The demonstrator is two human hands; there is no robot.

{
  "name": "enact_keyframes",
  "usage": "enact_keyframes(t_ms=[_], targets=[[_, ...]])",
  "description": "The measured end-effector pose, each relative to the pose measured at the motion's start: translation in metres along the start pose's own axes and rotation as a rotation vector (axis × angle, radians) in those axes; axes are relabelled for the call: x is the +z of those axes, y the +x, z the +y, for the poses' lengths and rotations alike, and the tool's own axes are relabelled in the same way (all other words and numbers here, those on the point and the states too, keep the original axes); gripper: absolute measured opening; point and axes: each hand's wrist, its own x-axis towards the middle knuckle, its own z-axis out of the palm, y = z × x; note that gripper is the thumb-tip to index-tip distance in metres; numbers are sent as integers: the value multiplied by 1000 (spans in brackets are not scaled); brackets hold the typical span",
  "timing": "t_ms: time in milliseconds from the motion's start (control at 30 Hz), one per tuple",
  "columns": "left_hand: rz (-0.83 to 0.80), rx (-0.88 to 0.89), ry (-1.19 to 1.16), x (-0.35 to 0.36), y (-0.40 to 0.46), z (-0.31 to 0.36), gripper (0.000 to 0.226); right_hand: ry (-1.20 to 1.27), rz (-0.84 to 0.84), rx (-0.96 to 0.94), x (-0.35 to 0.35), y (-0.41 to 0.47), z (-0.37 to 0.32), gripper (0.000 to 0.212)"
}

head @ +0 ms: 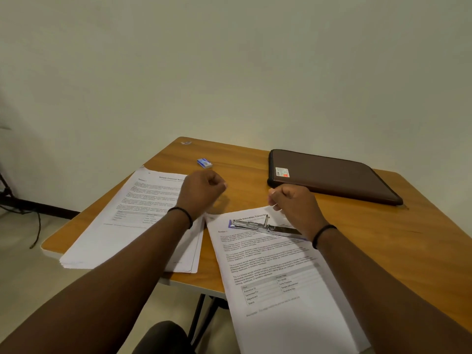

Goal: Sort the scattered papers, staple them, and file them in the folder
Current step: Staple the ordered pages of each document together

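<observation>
- While both hands hover above the middle of the wooden table (pixel 383 241), the left hand (pixel 201 192) has its fingers curled in with thumb against forefinger; whether it pinches something tiny cannot be told.
- Right hand (pixel 293 203), likewise curled, hangs over the top edge of the right paper stack (pixel 275 277); what it holds, if anything, is hidden.
- An opened stapler (pixel 265 227) lies flat on that stack's upper part, near the table's front edge.
- Left paper stack (pixel 132 221) lies toward the left corner, overhanging the edge.
- Brown folder (pixel 332 175), closed, lies by the far right edge.
- Small blue staple box (pixel 204 163) sits near the far edge.
</observation>
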Motion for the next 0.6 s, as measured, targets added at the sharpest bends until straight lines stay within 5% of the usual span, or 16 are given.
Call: enact_keyframes(t_ms=[300, 600], targets=[[172, -81, 324, 14, 81, -24, 20, -7, -237, -8, 21, 51, -16, 22], [-125, -231, 481, 27, 143, -59, 39, 12, -329, -11, 48, 98, 2, 19]])
